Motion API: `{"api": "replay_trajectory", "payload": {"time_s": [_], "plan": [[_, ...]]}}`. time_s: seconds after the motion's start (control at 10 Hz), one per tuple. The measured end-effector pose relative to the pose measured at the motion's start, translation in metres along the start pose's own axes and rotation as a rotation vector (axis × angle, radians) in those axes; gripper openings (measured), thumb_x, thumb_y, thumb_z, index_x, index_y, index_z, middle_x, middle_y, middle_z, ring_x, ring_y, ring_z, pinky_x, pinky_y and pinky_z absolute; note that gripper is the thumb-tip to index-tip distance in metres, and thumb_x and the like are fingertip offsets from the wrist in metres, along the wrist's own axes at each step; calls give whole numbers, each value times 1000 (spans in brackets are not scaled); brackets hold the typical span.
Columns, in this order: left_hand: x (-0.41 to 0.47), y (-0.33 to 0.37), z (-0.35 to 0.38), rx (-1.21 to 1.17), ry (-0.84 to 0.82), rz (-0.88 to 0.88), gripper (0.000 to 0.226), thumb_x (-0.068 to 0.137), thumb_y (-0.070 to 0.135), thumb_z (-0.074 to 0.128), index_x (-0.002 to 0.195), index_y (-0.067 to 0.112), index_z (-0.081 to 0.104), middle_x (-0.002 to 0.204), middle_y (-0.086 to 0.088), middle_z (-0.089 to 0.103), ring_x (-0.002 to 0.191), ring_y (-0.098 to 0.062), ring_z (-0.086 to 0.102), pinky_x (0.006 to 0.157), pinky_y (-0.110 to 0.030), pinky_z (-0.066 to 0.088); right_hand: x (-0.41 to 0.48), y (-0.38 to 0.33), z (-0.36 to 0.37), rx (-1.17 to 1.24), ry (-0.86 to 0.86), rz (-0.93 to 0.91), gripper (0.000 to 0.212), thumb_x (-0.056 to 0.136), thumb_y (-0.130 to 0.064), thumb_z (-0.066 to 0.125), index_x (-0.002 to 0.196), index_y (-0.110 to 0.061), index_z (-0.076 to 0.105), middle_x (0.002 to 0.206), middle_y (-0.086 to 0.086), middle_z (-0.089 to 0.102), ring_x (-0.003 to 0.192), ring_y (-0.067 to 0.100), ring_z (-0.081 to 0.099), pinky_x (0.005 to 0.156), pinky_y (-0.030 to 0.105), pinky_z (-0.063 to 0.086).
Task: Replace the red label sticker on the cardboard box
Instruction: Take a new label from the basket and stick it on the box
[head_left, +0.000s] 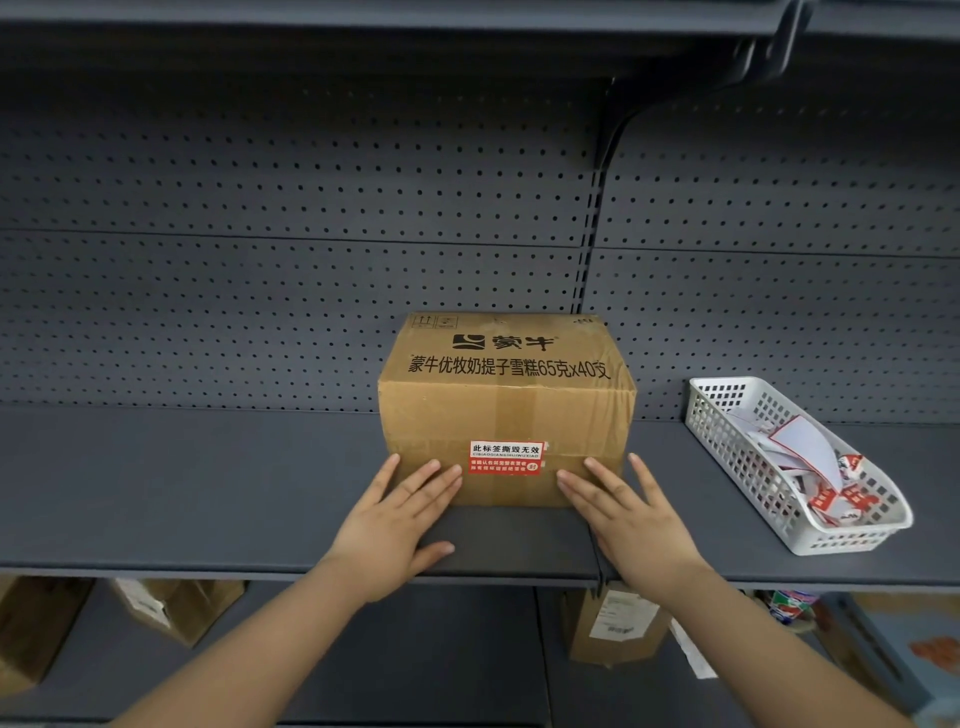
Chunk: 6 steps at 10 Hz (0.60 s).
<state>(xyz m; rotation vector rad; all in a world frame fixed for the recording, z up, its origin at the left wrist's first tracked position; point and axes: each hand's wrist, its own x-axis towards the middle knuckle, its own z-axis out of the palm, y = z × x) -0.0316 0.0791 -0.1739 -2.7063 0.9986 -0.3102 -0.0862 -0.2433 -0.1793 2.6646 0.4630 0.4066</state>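
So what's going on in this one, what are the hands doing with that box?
A person stands at a grey shelf with both hands flat against the front of a cardboard box. The left hand and right hand rest on either side of the red label sticker, which is stuck on the box, flat and whole. Neither hand grips anything. A white basket to the right holds loose red-and-white stickers.

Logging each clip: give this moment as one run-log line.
left hand: flat on box front | right hand: same | red label sticker: on cardboard box, between hands | white basket: to the right
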Motion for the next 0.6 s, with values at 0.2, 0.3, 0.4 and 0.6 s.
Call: {"api": "replay_trajectory", "payload": {"time_s": [0.2,0.3,0.4,0.6], "plan": [[-3,3,-2,-32,-12,-8,72,93,63,12,149,18,19,157,2,22,144,-20,15,113,-51,1,-1,-6,-5,-5,40,3,80,79,-26,62,148,-16,23,156,-3,23,145,25,15,115,59,6],[-7,8,-10,-199,65,-4,74,90,66,10,150,22,10,158,6,5,146,-15,-3,115,-44,-7,-6,-10,-15,76,134,22,58,88,-32,38,143,-17,35,150,-3,41,141,23,29,114,46,12],[-15,13,-29,-641,170,-110,70,89,67,22,149,29,21,154,15,11,144,-3,0,119,-33,0,-20,-6,-43,339,232,98,46,87,-30,44,132,-21,53,137,-4,57,124,19,55,99,39,47],[-12,14,-66,-1508,241,-484,64,83,67,42,84,11,75,83,-6,77,78,-15,71,75,-29,50,-55,23,-121,776,454,269,29,83,-30,62,109,-22,70,106,-13,70,97,2,64,88,25,52]]}}
